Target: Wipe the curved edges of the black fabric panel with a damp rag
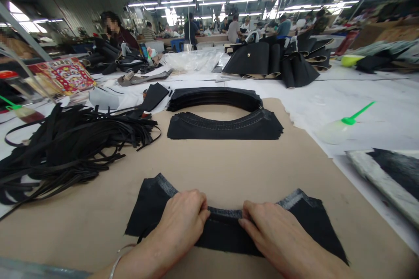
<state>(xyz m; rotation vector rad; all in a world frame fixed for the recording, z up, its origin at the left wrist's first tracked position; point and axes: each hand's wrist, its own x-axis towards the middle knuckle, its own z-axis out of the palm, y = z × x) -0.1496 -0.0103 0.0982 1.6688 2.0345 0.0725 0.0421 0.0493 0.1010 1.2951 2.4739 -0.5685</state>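
Pinching, with fingers of the left hand and right hand pressed together and nearly meeting, the grey inner edge of a black curved piece, flat on the brown sheet near the desk's front edge. Beyond, across open bare sheet, stacks of like pieces. Left, a heap of black strips; right, on the white desk, a pale pot holding a green-handled brush; farther off, black rolls and other workers under strip lights.

Single head-worn view, looking forward and down from close above the left hand and right hand at a table edge, workshop hall far behind
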